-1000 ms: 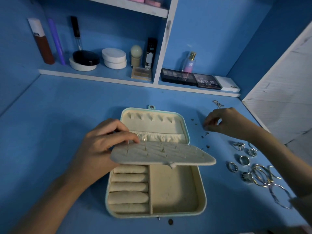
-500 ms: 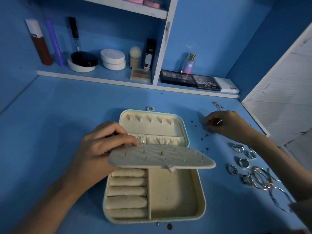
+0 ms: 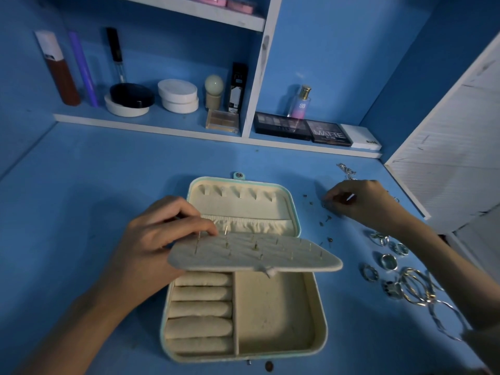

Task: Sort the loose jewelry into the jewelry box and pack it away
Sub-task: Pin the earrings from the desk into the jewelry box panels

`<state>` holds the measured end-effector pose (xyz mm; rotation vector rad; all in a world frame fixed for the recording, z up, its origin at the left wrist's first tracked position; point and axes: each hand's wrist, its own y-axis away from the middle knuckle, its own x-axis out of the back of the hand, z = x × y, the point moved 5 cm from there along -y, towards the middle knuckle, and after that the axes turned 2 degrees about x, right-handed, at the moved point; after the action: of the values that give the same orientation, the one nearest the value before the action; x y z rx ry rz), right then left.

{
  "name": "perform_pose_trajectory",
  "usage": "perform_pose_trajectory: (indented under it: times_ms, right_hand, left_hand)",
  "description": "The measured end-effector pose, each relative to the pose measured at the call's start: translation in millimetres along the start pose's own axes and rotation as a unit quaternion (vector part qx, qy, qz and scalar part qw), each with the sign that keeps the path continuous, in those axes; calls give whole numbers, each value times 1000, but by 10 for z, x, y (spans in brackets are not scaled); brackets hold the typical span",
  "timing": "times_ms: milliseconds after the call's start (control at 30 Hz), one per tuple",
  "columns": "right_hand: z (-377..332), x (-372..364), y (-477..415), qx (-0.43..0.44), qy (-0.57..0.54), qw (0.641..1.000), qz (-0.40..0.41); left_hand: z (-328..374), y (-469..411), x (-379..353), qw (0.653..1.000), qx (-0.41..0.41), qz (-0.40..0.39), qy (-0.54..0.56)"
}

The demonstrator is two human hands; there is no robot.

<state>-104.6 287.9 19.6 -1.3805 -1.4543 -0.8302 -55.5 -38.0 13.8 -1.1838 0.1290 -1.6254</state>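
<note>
Cream box (image 3: 321,335), 5 ring rolls (image 3: 201,309), left hand (image 3: 151,247) gripping panel (image 3: 273,257), maybe 5 rings (image 3: 389,261)

Single head-worn wide-angle view, looking forward and down, close over blue desk (image 3: 81,185)

Dim bluish light, soft shadows, wide-angle bending at edges, slightly soft

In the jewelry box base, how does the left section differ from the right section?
The left section is filled with padded rolls lying in rows; the right section is one plain tray with a flat floor. The left section is narrower than the right section. Both are cream, show no jewelry, and run under the earring panel that the left hand holds.
</note>
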Motion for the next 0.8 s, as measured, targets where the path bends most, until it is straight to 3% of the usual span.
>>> perform_pose_trajectory:
  times_ms: [800]
  right_hand:
    - [-17, -19, -33, -10, -27, 1000, -12]
  left_hand:
    - [7, -7, -2, 1000, 2, 8, -9]
